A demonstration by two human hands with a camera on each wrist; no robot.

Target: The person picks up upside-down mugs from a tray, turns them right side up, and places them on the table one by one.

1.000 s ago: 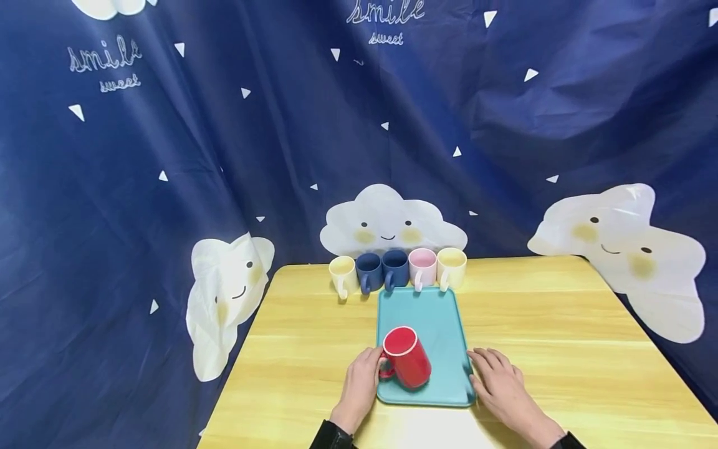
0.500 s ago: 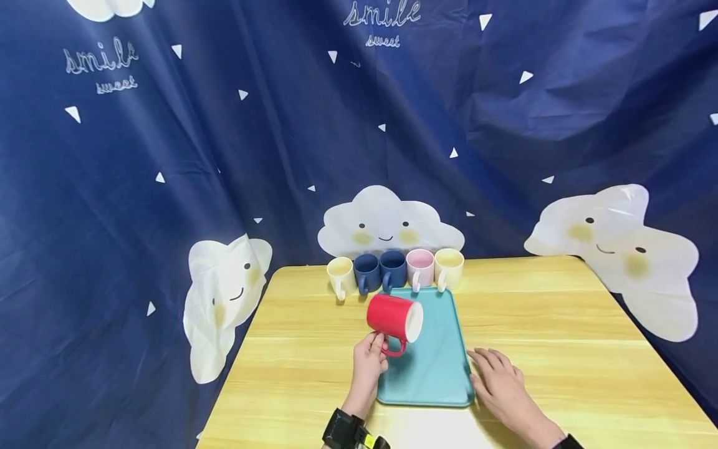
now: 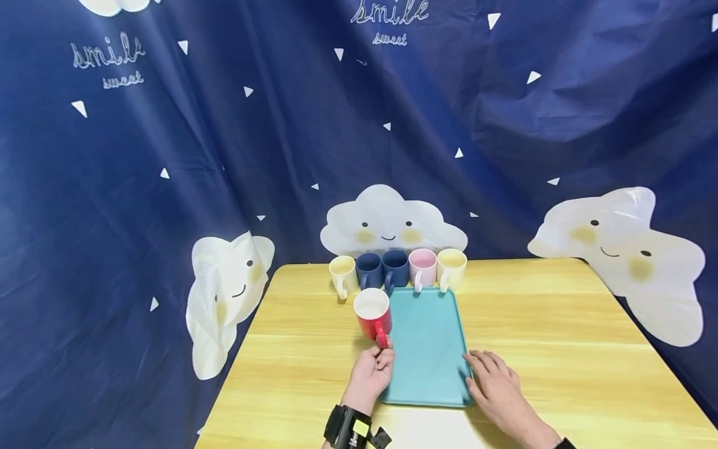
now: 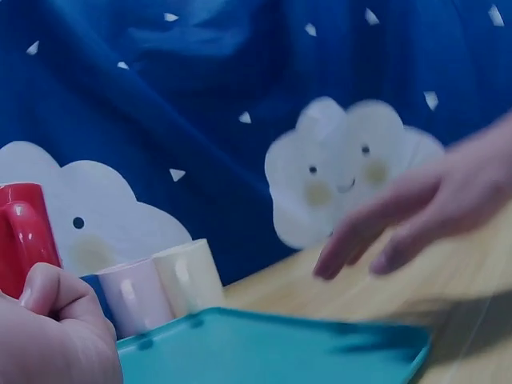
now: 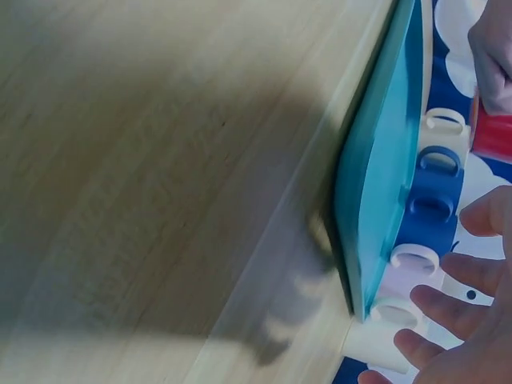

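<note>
My left hand [image 3: 370, 374] holds a red mug [image 3: 367, 325] by its handle, over the left edge of a teal tray [image 3: 429, 349]. Upright or nearly so, the mug shows its white inside, and the handle points toward me. In the left wrist view the curled fingers [image 4: 64, 300] sit below the mug's handle [image 4: 28, 232]. Beside the tray's right edge is my right hand [image 3: 499, 390], fingers loosely extended and holding nothing. The left wrist view shows this right hand [image 4: 432, 204] raised above the tray's level.
Behind the tray stands a row of mugs: a cream mug [image 3: 343, 274], two dark blue mugs [image 3: 369, 271], a pink mug [image 3: 422, 268] and another cream mug [image 3: 452, 268]. A blue curtain [image 3: 359, 137] hangs behind the wooden table [image 3: 550, 324].
The red mug, earlier upside down on the tray beside my left hand, has been gripped, lifted and turned over, moving left and away from me. My right hand stays beside the tray.
</note>
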